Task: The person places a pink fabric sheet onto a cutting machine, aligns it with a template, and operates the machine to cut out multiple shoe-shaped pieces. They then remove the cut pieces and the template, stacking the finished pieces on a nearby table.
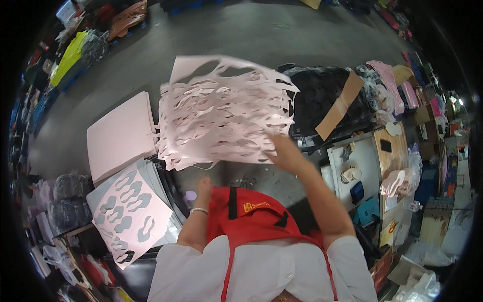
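A thick pile of pale pink sheets full of curved cut-outs (201, 118) lies in front of me. Its top sheet (183, 65) is smeared by motion and juts past the pile at the far side. My right hand (284, 153) is at the near right edge of that sheet, its blurred fingers closed on the edge. My left hand (204, 187), with a bracelet at the wrist, hangs near my red apron (261, 214), below the pile and apart from it. The left fingers are too small and blurred to read.
Left of the pile are uncut pink sheets (121, 136). Nearer lies a pink sheet with cut-outs (133, 216) on grey sheets (113, 183). A black wrapped bundle (322, 95) with a brown cardboard strip (341, 105) sits right, beyond a cluttered worktable (375, 146). Scraps dot the floor (241, 180).
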The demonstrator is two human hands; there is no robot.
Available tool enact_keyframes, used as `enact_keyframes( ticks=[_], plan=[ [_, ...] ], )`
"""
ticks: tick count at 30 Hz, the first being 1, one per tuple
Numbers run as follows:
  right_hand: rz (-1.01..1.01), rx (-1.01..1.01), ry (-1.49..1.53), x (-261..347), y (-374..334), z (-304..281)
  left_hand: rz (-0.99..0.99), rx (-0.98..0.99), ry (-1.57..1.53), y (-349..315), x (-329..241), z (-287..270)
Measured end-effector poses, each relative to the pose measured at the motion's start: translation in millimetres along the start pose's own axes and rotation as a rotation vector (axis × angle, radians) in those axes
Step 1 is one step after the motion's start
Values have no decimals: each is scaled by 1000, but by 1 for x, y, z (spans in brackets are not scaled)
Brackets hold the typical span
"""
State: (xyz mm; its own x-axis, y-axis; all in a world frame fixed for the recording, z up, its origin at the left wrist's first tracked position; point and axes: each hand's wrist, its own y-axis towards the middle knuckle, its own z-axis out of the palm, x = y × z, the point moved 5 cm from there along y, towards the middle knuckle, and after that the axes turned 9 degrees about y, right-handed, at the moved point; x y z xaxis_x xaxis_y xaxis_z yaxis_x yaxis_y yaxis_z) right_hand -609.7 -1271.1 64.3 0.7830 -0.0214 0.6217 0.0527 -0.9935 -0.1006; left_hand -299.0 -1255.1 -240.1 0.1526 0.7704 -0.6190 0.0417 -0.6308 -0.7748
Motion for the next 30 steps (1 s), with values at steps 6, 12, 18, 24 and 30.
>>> enact_keyframes(
  ticks=[6,12,18,24,30],
  plan=[
    [640,405,209,-166,-193,78,-18,40,195,-11,94,-1],
    [683,335,125,-244,-254,81,-211,-45,465,-50,83,3],
    [575,146,354,-226,-162,101,249,-281,730,-41,33,8],
    [554,313,396,-205,-97,165,219,-343,534,18,-3,-51],
    [692,381,170,-184,-77,232,-108,-282,-36,140,-2,-169]
  ],
)
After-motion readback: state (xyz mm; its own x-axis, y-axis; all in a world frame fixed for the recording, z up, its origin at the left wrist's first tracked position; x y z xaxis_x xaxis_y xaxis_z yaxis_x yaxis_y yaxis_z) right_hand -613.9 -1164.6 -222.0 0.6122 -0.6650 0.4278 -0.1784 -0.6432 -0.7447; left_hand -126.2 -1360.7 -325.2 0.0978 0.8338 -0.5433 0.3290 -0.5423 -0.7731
